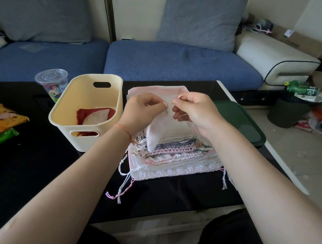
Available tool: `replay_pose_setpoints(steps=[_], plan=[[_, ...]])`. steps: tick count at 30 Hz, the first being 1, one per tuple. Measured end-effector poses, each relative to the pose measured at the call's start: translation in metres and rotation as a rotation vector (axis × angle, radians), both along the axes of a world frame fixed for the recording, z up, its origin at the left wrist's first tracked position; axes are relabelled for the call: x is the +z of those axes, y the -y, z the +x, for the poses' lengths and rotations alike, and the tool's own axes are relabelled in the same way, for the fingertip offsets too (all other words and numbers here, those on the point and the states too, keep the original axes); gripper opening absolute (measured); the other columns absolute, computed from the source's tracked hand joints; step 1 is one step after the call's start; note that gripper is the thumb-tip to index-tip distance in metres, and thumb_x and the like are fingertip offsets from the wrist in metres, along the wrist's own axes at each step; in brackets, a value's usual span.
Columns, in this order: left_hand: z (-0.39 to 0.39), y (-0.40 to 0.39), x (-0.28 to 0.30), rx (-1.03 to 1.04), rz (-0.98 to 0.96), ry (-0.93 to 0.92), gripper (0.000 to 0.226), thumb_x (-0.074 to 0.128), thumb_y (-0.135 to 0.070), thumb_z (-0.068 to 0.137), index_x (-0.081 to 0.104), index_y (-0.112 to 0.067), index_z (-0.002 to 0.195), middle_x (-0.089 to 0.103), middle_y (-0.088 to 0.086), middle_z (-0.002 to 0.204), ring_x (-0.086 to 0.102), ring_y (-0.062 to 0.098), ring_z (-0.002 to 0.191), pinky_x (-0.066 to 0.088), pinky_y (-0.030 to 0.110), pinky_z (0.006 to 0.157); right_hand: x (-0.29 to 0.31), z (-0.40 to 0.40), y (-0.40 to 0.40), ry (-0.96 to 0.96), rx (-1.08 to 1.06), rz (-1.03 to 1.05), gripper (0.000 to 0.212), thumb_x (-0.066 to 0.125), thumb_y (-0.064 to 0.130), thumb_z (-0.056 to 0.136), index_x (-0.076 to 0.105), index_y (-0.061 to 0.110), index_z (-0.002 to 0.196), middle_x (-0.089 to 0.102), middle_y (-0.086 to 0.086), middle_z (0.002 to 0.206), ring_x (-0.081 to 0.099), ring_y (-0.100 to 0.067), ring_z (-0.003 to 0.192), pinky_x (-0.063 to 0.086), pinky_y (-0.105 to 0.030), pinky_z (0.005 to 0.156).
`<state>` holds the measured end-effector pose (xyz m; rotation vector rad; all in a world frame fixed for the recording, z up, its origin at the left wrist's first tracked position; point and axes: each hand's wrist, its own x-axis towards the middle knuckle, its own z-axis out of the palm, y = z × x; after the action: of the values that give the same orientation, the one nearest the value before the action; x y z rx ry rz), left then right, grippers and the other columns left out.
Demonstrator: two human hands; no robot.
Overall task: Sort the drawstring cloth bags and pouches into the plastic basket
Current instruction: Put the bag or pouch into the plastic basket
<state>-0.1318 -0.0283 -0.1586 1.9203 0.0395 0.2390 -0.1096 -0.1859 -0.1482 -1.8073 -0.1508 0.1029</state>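
Observation:
A cream plastic basket (68,111) stands on the black table, left of centre. A red pouch (83,113) and a white pouch (97,117) lie inside it. To its right is a stack of drawstring bags (177,155) in white, pink and patterned cloth, cords trailing toward me. Above the stack, my left hand (142,111) and my right hand (193,112) both pinch the top edge of a small white pouch (163,133), which stands lifted off the stack.
A lidded clear plastic cup (51,80) stands behind the basket. Orange and green snack packets (0,123) lie at the table's left. A dark green lid (240,124) sits right of the stack. A blue sofa runs behind; clutter covers the floor at right.

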Motion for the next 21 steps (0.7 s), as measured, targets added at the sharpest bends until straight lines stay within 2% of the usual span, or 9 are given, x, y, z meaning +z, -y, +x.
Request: replay_pose_setpoints(steps=[2, 4, 6, 9, 10, 12, 16, 19, 21], plan=[[0.0, -0.001, 0.001, 0.007, -0.107, -0.043, 0.008, 0.073, -0.015, 0.081, 0.072, -0.017, 0.073, 0.065, -0.006, 0.072, 0.056, 0.002, 0.067, 0.044, 0.015, 0.066, 0.0, 0.001, 0.0, 0.044, -0.073, -0.038, 0.002, 0.066, 0.013, 0.092, 0.066, 0.015, 0.092, 0.069, -0.002, 0.084, 0.067, -0.013, 0.068, 0.051, -0.027, 0.069], [0.001, -0.003, 0.002, 0.008, -0.172, -0.07, 0.008, 0.074, -0.02, 0.077, 0.071, -0.018, 0.07, 0.065, 0.0, 0.074, 0.054, 0.007, 0.065, 0.043, 0.023, 0.064, -0.002, 0.003, 0.001, 0.113, -0.181, -0.069, 0.016, 0.072, 0.019, 0.085, 0.063, 0.021, 0.098, 0.067, -0.003, 0.098, 0.065, -0.014, 0.085, 0.048, -0.027, 0.076], [0.0, -0.005, 0.003, 0.027, -0.201, -0.094, 0.01, 0.072, -0.029, 0.069, 0.072, -0.019, 0.067, 0.065, 0.006, 0.076, 0.055, 0.016, 0.068, 0.042, 0.032, 0.065, 0.0, 0.002, -0.002, 0.165, -0.201, -0.112, 0.014, 0.075, 0.023, 0.08, 0.066, 0.026, 0.09, 0.064, -0.002, 0.105, 0.061, -0.013, 0.094, 0.047, -0.026, 0.081], [0.001, -0.003, 0.001, 0.034, -0.263, -0.132, 0.008, 0.076, -0.022, 0.071, 0.07, -0.018, 0.067, 0.063, 0.004, 0.071, 0.056, 0.015, 0.065, 0.043, 0.029, 0.065, 0.002, -0.005, -0.005, 0.164, -0.082, -0.21, 0.009, 0.075, 0.023, 0.08, 0.071, 0.027, 0.073, 0.062, 0.016, 0.095, 0.057, 0.007, 0.09, 0.041, -0.011, 0.079], [0.001, -0.002, -0.001, 0.03, -0.278, -0.137, 0.009, 0.076, -0.016, 0.076, 0.069, -0.016, 0.07, 0.063, 0.002, 0.07, 0.056, 0.011, 0.062, 0.044, 0.025, 0.064, 0.001, -0.007, -0.007, 0.157, -0.04, -0.217, 0.009, 0.076, 0.022, 0.081, 0.072, 0.026, 0.073, 0.06, 0.02, 0.087, 0.054, 0.015, 0.084, 0.038, -0.003, 0.073], [0.003, -0.001, -0.003, 0.033, -0.289, -0.137, 0.01, 0.073, -0.009, 0.08, 0.069, -0.014, 0.073, 0.062, -0.001, 0.07, 0.055, 0.007, 0.062, 0.045, 0.021, 0.065, 0.0, -0.008, -0.01, 0.173, -0.005, -0.236, 0.005, 0.076, 0.02, 0.082, 0.073, 0.021, 0.079, 0.056, 0.022, 0.081, 0.051, 0.022, 0.077, 0.034, 0.003, 0.066], [0.002, 0.0, -0.004, 0.054, -0.206, -0.097, 0.008, 0.076, -0.01, 0.079, 0.071, -0.013, 0.073, 0.064, -0.003, 0.07, 0.058, 0.007, 0.068, 0.05, 0.023, 0.072, -0.002, -0.007, -0.013, 0.267, -0.051, -0.346, 0.008, 0.075, 0.021, 0.081, 0.07, 0.023, 0.075, 0.052, 0.016, 0.098, 0.049, 0.0, 0.101, 0.033, -0.002, 0.072], [0.002, 0.001, -0.005, 0.025, -0.077, -0.044, 0.005, 0.075, -0.011, 0.08, 0.071, -0.01, 0.077, 0.063, -0.004, 0.07, 0.054, -0.001, 0.064, 0.046, 0.015, 0.066, -0.005, -0.009, -0.016, 0.266, -0.057, -0.428, 0.015, 0.075, 0.022, 0.078, 0.065, 0.026, 0.067, 0.053, 0.007, 0.109, 0.047, -0.011, 0.115, 0.037, -0.02, 0.082], [0.001, 0.001, -0.005, -0.006, -0.032, -0.034, 0.004, 0.074, -0.01, 0.081, 0.071, -0.007, 0.08, 0.062, -0.005, 0.069, 0.051, -0.006, 0.056, 0.043, 0.008, 0.058, -0.006, -0.009, -0.015, 0.248, -0.054, -0.408, 0.014, 0.075, 0.019, 0.077, 0.065, 0.022, 0.066, 0.054, 0.005, 0.109, 0.048, -0.007, 0.109, 0.034, -0.009, 0.077]])
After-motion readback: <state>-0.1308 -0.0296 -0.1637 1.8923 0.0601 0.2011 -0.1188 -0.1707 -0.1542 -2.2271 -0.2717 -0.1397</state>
